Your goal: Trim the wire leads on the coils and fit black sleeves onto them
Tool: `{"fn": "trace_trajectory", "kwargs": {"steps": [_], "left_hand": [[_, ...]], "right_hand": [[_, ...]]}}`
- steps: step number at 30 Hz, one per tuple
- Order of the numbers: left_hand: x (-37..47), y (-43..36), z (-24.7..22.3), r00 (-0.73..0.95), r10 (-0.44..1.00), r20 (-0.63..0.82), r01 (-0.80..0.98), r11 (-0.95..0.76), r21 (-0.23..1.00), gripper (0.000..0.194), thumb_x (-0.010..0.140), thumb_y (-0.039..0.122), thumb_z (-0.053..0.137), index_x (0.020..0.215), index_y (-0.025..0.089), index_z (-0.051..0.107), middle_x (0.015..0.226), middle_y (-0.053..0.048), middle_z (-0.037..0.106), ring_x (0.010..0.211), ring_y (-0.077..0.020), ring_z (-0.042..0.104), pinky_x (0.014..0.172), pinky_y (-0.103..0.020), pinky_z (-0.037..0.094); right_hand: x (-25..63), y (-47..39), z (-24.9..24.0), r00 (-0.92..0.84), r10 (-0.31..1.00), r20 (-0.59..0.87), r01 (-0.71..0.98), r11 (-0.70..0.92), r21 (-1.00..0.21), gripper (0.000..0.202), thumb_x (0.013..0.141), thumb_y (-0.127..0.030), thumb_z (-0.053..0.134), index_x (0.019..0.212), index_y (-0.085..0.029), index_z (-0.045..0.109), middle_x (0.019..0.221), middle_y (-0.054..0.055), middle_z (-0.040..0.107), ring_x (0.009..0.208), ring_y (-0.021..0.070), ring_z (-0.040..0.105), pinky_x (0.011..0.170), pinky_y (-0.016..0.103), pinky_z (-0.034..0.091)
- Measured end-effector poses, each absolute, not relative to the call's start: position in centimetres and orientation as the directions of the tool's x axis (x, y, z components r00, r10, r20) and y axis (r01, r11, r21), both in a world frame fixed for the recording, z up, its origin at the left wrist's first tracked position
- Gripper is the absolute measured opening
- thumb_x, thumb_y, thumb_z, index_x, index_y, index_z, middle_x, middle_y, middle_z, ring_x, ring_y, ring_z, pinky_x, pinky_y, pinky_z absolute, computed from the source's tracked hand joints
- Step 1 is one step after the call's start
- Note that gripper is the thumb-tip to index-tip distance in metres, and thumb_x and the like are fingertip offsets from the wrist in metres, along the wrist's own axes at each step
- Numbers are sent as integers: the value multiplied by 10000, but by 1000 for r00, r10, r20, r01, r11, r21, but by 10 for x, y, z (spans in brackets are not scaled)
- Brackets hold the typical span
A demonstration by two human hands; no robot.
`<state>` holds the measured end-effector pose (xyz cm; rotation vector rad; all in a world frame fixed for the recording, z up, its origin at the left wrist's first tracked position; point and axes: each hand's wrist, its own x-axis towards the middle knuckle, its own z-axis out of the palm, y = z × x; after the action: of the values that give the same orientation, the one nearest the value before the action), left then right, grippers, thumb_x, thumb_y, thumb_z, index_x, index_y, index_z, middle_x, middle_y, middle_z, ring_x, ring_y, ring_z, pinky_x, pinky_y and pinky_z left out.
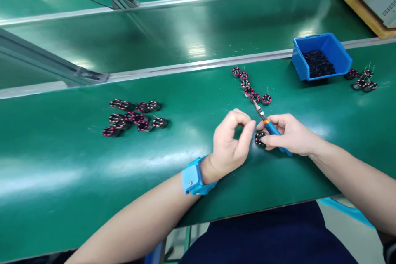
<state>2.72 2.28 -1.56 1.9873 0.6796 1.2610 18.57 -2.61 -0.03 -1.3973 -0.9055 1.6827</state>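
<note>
My right hand (289, 134) is closed around blue-handled pliers (272, 128), whose metal jaws point up and to the left. Its thumb and fingertips also hold a small ring-shaped motor stator (259, 138) with copper-coloured spots round its rim. Just left of it, my left hand (232, 140) makes a pinch, thumb tip against forefinger; anything between them is too small to make out. A blue wrist strap (195, 177) circles my left wrist. Beyond the pliers' tip runs a crooked row of similar stators (245, 84), some with thin wires sticking up.
On the left of the green bench (123, 165) lies a group of stators (130, 117). A blue bin (342, 60) of thin black pieces stands at the back right, beside several more stators (360, 84). A metal rail (185, 67) borders the bench's far side.
</note>
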Motion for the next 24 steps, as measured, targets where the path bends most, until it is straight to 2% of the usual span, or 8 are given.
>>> {"fn": "trace_trajectory", "kwargs": {"steps": [3,8,13,15,17,19,21,24], "left_hand": [[24,26,-17,272,789,550,12,-575,818,147,935,240,498,794,196,493,732,-11,545,679,-138,527,634,-290,439],[22,29,-14,544,676,497,79,-631,772,114,857,244,618,786,175,561,767,-26,577,730,-150,545,682,-304,460],[17,36,-7,274,806,525,68,-561,825,226,884,258,583,683,171,525,687,-12,561,647,-120,519,625,-263,434],[10,40,-5,405,791,459,98,-537,838,269,868,322,594,662,167,517,636,2,535,593,-109,481,575,-246,406],[5,40,-3,636,711,300,162,-503,849,297,847,354,610,643,163,509,574,27,487,527,-92,418,507,-227,355],[4,39,-2,757,638,138,204,-432,879,318,865,345,588,621,161,500,538,40,455,488,-78,377,468,-216,314],[5,40,-2,721,683,114,160,-325,932,346,899,334,551,604,163,490,525,38,467,477,-77,400,469,-215,328],[6,44,-5,468,858,214,-34,-224,974,325,889,379,576,645,173,516,556,28,528,494,-84,483,486,-213,387]], "right_hand": [[185,-26,0,-92,872,-481,-104,-489,-866,331,553,-206,769,835,-158,602,637,-36,589,560,92,560,512,228,529],[186,-25,2,-133,866,-482,-120,-496,-860,329,536,-182,777,814,-157,602,630,-43,586,577,84,562,518,206,537],[187,-26,1,-110,865,-489,-87,-499,-862,319,567,-169,755,851,-154,610,650,-33,597,563,80,560,511,208,541],[187,-26,1,-104,861,-497,-113,-507,-855,311,576,-169,749,850,-155,603,632,-40,587,545,76,557,509,210,537],[187,-25,1,-101,861,-499,-143,-509,-849,299,586,-171,740,845,-154,592,613,-52,574,524,69,549,510,212,534],[187,-25,1,-106,865,-491,-153,-502,-851,291,590,-166,733,842,-153,589,606,-57,569,514,62,539,509,211,531],[187,-26,2,-110,867,-486,-149,-497,-855,299,585,-153,737,848,-151,594,618,-51,581,527,66,547,511,209,532],[187,-26,2,-105,859,-501,-180,-512,-840,311,580,-147,752,850,-152,597,620,-47,594,532,72,563,513,214,541]]}}
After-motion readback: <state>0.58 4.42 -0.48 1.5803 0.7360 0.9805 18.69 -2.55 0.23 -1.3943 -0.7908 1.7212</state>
